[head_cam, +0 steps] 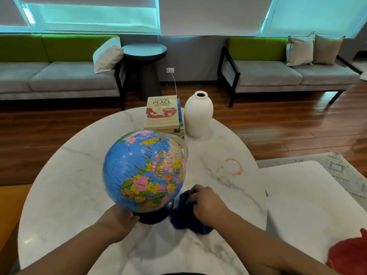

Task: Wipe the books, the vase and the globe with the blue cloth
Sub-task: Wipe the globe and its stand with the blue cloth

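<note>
Blue plush cloth (183, 215) lies bunched on the round white marble table (69, 185), touching the dark base of the colourful plastic globe (143, 171). The right hand (206, 204) clutches it. The left hand (119, 219) grips the base's opposite side. Stacked books (161, 114) and a white ceramic vase (198, 114) stand just beyond the globe.

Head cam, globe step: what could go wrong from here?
1. The left hand holds the globe only low at its base; a firm wipe from the right hand with the blue cloth could tip or spin it.
2. The vase stands upright just behind, beside the books; a shoved globe might knock it over.
3. A red cloth lies to the right and could be grabbed by mistake.
</note>
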A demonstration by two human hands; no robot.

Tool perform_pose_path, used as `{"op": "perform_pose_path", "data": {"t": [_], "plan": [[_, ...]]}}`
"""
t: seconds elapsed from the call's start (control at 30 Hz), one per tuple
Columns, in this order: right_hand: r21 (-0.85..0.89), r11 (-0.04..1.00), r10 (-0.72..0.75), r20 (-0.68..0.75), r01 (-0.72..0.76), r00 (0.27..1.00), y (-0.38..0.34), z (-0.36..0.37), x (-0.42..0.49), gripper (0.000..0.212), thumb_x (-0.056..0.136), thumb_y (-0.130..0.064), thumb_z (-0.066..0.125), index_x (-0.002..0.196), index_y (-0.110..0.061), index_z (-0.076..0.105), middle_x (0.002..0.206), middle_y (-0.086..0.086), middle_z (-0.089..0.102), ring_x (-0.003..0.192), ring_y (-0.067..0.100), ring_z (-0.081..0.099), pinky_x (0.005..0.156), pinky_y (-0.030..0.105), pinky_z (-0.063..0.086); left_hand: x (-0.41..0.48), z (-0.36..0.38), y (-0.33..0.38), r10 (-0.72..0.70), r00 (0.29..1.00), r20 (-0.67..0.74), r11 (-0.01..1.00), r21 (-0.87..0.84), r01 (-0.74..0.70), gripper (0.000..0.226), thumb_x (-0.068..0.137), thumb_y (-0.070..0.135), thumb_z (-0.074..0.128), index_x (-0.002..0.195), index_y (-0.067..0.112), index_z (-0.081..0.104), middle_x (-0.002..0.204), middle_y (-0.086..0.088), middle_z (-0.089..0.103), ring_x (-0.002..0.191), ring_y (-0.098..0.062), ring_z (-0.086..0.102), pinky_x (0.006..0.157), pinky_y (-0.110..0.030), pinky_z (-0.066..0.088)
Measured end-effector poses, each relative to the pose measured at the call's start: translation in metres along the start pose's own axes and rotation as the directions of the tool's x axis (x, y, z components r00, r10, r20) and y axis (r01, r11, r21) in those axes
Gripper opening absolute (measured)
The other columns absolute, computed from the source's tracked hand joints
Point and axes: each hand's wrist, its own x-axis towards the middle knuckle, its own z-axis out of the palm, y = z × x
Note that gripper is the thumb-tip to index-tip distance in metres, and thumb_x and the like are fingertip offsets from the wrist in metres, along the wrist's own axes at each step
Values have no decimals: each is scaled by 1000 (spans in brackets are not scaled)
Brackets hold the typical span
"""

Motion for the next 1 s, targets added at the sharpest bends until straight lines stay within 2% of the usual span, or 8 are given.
{"op": "perform_pose_path", "data": {"t": [0.07,0.13,0.23,0.33,0.5,0.6,0.77,1.0], "plan": [[11,1000,16,-46,-16,999,0,-5,-4,41,83,-5,46,110,-21,71,125,-5,52,105,28,47,87,25,41,0,-6,0,-20,1000,-23,962,-272,13,31,86,28,67,116,30,61,118,5,64,107,-16,59,96,-33,49],[37,999,19,-56,-16,998,-1,-5,-7,41,83,-4,46,111,-22,70,125,-5,51,106,28,47,89,26,40,1,-12,2,-123,985,-118,901,-430,61,21,78,19,77,92,28,65,98,-4,69,84,-16,61,82,-40,56],[85,996,23,-56,-18,998,-2,-3,-10,41,81,-4,47,110,-22,70,124,-3,51,107,28,49,92,27,42,-2,-19,12,-240,952,-192,868,-480,122,17,81,5,71,76,18,60,73,-3,59,63,-11,47,58,-26,46],[121,992,39,-43,-33,998,-1,-4,-11,41,81,-4,48,112,-21,70,123,-1,51,109,28,51,93,27,43,-3,-26,16,-292,928,-231,842,-522,136,21,83,-2,63,68,10,57,62,-5,55,59,-16,43,54,-26,39],[98,993,64,76,-71,995,-3,-14,-6,41,86,-29,59,127,-31,58,131,-2,46,114,26,50,98,27,39,-6,-33,17,-345,905,-248,825,-541,166,25,85,-5,58,64,7,55,59,-7,53,56,-17,40,52,-24,36],[223,971,103,-71,-85,992,-9,-31,0,44,87,-33,62,131,-30,55,131,0,50,113,20,52,96,26,40,-3,-35,17,-353,897,-267,858,-474,197,29,86,-3,58,61,10,52,58,-5,52,56,-16,41,51,-25,36],[455,886,104,-377,87,920,-28,-70,5,48,91,-23,62,136,-27,47,120,-6,52,83,1,54,69,2,37,1,-31,16,-336,902,-273,909,-346,234,22,87,0,56,67,9,55,59,-1,51,58,-15,42,54,-25,39],[519,844,81,-368,132,926,-43,-99,9,27,94,-15,56,118,-28,60,106,-11,59,80,9,61,67,13,45,-1,-28,18,-309,902,-301,857,-500,126,17,85,-5,56,72,6,58,65,-4,54,64,-16,44,60,-27,41]]}}
